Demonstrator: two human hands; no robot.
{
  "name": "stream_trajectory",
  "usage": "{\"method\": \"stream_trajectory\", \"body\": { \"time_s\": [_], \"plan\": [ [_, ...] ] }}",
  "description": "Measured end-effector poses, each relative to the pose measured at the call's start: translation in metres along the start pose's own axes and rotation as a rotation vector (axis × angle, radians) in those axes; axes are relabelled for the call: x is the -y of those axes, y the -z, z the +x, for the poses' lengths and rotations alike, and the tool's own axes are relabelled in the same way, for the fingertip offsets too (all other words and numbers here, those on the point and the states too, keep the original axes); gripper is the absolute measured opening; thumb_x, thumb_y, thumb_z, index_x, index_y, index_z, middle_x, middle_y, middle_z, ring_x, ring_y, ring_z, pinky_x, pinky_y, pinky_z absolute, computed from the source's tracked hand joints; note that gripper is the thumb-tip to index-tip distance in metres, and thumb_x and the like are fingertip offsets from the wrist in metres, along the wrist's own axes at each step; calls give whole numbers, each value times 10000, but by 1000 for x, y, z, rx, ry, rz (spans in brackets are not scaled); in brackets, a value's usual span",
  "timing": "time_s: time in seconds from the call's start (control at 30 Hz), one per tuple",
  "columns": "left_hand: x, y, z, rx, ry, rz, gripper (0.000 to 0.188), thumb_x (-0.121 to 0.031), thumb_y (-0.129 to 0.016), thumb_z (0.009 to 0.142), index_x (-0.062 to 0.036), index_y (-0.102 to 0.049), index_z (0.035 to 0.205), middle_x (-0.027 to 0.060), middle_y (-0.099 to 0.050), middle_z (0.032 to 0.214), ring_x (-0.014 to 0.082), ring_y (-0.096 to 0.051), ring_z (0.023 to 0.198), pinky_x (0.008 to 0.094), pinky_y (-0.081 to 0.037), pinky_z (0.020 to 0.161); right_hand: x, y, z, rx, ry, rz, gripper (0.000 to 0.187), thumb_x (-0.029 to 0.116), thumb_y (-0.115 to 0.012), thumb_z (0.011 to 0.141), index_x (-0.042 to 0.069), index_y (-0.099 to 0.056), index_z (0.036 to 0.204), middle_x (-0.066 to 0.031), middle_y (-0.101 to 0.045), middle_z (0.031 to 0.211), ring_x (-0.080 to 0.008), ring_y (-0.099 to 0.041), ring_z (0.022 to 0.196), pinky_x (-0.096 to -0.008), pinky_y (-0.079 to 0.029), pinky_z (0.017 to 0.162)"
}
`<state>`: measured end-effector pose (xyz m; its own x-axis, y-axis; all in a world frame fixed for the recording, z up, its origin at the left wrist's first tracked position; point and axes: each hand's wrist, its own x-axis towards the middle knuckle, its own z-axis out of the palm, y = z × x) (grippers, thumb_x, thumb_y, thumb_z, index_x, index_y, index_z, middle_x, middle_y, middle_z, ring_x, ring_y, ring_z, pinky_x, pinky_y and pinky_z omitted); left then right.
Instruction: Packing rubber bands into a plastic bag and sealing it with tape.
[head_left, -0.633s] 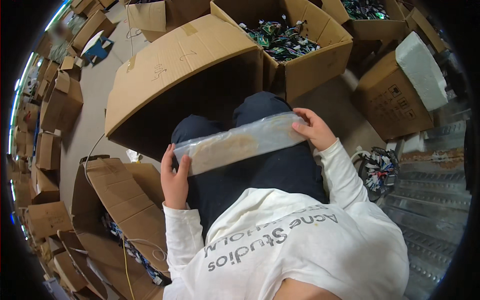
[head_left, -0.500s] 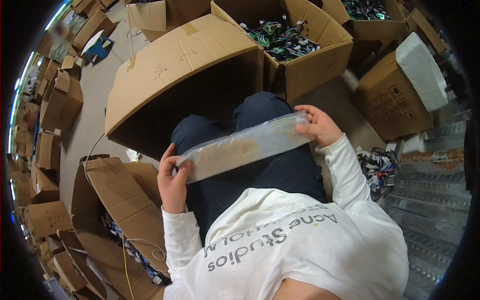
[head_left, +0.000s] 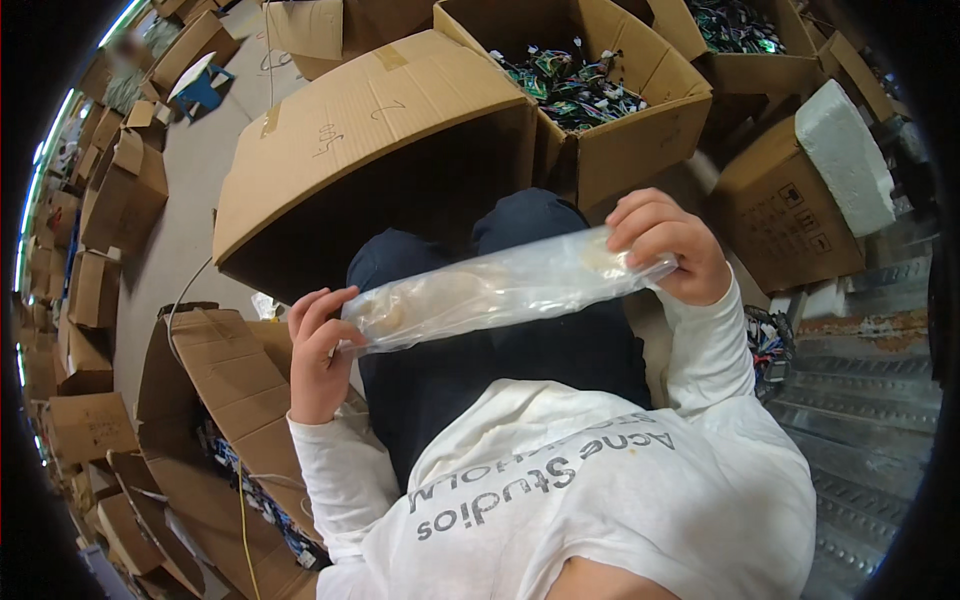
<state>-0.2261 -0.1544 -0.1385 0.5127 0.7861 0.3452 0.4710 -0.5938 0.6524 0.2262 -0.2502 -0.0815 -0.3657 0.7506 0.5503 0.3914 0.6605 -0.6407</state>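
A long clear plastic bag [head_left: 500, 290] is stretched across my lap, slanting up toward the right. Its film is crinkled and shows brownish, cloudy patches. My left hand [head_left: 322, 345] pinches the left end between thumb and fingers. At the other end, my right hand [head_left: 672, 245] grips the film with its fingers curled over the top edge. Beneath the bag are my knees in dark trousers [head_left: 530, 350].
A large cardboard box [head_left: 370, 110] lies open toward my knees. Behind it, another box [head_left: 640, 140] holds circuit boards with wires. At right stand a box with white foam [head_left: 845, 155] and a metal surface [head_left: 860, 400]. More boards fill a carton [head_left: 240, 370] at left.
Both hands have shifted their grip, the left slightly outward and the right up and outward, with its fingers now over the edge. The bag is narrower and more crinkled.
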Motion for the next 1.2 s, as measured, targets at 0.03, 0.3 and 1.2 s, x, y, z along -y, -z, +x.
{"method": "stream_trajectory", "body": {
  "time_s": [0.03,0.3,1.2],
  "plan": [
    [3,-1,1,16,25,12,363,217,-631,626,-87,-652,825,57,-671,1358,356,-474,1342,448,-369,1142,2,-3,4,62,11,108,346,-131,-744,722,84,-709,991,-93,-722,1135,-300,-645,1149,-388,-485,995],
    [-8,15,-4,116,90,303,463,172,-595,656,-106,-657,1021,112,-529,1515,381,-431,1381,467,-315,1176,-8,-47,61,213,147,788,441,-98,-815,786,10,-695,1197,-111,-732,1133,-257,-678,1068,-365,-549,908],
    [-49,-74,-38,-62,-124,-90,444,33,-752,627,-142,-637,1019,56,-663,1271,320,-560,1222,499,-312,1113,-6,-108,57,345,242,758,1058,418,-964,713,58,-433,1555,-139,-539,1542,-342,-466,1416,-478,-307,1187]
  ]
}}
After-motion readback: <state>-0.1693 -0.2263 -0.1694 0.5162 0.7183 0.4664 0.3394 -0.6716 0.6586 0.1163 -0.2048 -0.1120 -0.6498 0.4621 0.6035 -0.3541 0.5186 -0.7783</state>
